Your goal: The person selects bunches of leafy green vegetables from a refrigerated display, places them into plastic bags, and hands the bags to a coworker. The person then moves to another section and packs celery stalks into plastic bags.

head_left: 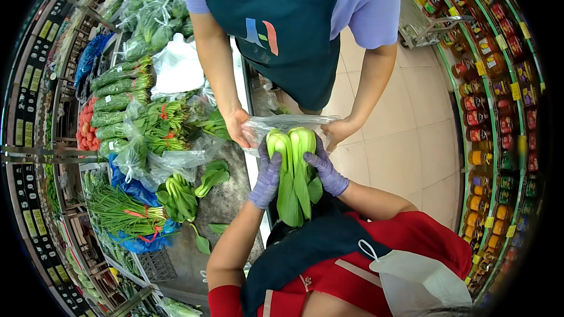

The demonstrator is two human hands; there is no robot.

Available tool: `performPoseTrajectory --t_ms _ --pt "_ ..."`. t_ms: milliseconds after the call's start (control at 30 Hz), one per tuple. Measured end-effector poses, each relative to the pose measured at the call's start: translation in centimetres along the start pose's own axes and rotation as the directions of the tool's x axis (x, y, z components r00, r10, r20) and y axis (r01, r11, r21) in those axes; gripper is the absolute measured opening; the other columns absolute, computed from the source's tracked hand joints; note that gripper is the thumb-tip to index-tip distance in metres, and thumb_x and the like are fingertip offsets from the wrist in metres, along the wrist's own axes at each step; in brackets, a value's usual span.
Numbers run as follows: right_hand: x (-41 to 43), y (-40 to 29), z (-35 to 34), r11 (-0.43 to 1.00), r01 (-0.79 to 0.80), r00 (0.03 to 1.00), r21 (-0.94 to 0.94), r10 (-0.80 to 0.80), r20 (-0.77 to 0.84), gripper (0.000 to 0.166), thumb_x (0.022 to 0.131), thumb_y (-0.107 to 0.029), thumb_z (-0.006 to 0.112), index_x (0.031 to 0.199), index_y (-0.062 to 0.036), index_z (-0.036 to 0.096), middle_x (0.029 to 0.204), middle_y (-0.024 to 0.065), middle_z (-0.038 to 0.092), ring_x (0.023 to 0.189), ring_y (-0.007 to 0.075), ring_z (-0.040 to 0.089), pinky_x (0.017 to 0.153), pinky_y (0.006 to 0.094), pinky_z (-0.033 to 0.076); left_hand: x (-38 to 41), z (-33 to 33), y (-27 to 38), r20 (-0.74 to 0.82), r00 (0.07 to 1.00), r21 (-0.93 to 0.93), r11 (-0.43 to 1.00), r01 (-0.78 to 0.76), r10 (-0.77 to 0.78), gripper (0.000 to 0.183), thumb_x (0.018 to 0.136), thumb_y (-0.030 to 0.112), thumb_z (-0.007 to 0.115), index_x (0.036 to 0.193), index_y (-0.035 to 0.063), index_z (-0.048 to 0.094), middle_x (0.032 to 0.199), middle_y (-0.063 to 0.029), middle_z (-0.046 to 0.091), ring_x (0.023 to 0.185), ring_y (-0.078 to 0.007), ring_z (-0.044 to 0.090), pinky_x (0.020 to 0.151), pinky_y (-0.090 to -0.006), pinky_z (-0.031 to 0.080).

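Note:
Two heads of green bok choy (291, 167) are held side by side between my gloved hands, pale stem bases away from me and leaves towards my apron. My left hand (268, 175), in a purple glove, presses on their left side. On the right side my right hand (326, 168), gloved alike, grips them too. Just beyond the stem bases, a co-worker's two hands spread a clear plastic bag (291, 121) by its sides. The bases overlap the bag in view; I cannot tell whether they are inside it.
On the left, a display counter (220, 211) carries loose bok choy (178, 198), chives (121, 207), bundled greens (163, 127) and white plastic bags (178, 66). The co-worker (282, 31) stands opposite in a dark apron. Shelves of jars and bottles (476, 110) line the right, across the tiled floor (405, 141).

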State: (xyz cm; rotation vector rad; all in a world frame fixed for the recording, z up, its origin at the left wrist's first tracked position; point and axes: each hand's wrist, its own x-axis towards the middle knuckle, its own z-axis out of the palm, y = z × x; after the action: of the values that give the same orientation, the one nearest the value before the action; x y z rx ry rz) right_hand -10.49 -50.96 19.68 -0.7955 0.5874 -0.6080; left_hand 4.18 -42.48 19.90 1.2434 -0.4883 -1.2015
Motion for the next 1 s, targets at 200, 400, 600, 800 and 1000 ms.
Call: performPoseTrajectory --t_ms 200,400,600,800,1000 --pt "-2.1 3.6 -5.0 0.995 -0.095 0.984 0.033 0.099 -0.150 0.081 0.083 -0.031 0.070 0.145 -0.0077 0.024 0.136 0.0106 0.042 0.125 0.0229 0.042 0.104 0.0358 0.037 0.4 2.2 -5.2 -0.001 0.987 -0.225 0.961 0.158 -0.163 0.063 0.090 0.045 0.060 0.137 0.0100 0.037 0.120 -0.0110 0.053 0.103 -0.0220 0.059 0.083 -0.0343 0.053" --pt "-3.0 2.7 -6.0 0.806 -0.391 0.794 0.444 0.539 -0.280 0.046 0.091 -0.036 0.058 0.128 -0.0087 0.053 0.117 0.0100 0.062 0.101 0.0265 0.062 0.092 0.0430 0.050 2.8 2.5 -7.5 0.107 0.818 -0.235 0.785 0.573 -0.566 0.055 0.093 0.038 0.056 0.134 0.0062 0.040 0.116 -0.0127 0.057 0.099 -0.0222 0.061 0.082 -0.0345 0.053" --pt "1.5 4.1 -10.0 0.409 -0.589 0.722 0.697 0.654 0.226 0.043 0.098 -0.038 0.041 0.125 -0.0079 0.055 0.126 0.0106 0.059 0.114 0.0274 0.056 0.104 0.0436 0.041 7.5 3.0 -5.1 0.388 0.529 -0.321 0.427 0.845 -0.755 0.037 0.094 0.035 0.046 0.105 0.0059 0.066 0.101 -0.0131 0.068 0.086 -0.0262 0.066 0.078 -0.0394 0.055" --pt "4.3 5.0 -10.6 0.829 -0.558 0.823 0.034 0.548 0.152 0.057 0.098 -0.049 0.033 0.133 -0.0059 0.047 0.135 0.0126 0.052 0.125 0.0320 0.048 0.108 0.0484 0.035 7.3 -1.2 -7.4 -0.219 0.906 0.153 0.904 0.400 -0.363 0.041 0.094 0.036 0.053 0.111 -0.0004 0.063 0.102 -0.0136 0.066 0.092 -0.0226 0.063 0.083 -0.0338 0.049" --pt "0.1 -2.8 3.8 0.298 0.127 0.983 -0.946 -0.165 0.080 0.039 0.087 -0.013 0.062 0.123 -0.0028 0.053 0.115 0.0167 0.059 0.104 0.0277 0.060 0.081 0.0306 0.051 -6.0 -15.9 0.1 -0.609 0.662 0.566 0.824 -0.024 0.437 0.020 0.093 0.015 0.060 0.108 0.0020 0.063 0.094 -0.0066 0.063 0.081 -0.0123 0.058 0.077 -0.0278 0.050"
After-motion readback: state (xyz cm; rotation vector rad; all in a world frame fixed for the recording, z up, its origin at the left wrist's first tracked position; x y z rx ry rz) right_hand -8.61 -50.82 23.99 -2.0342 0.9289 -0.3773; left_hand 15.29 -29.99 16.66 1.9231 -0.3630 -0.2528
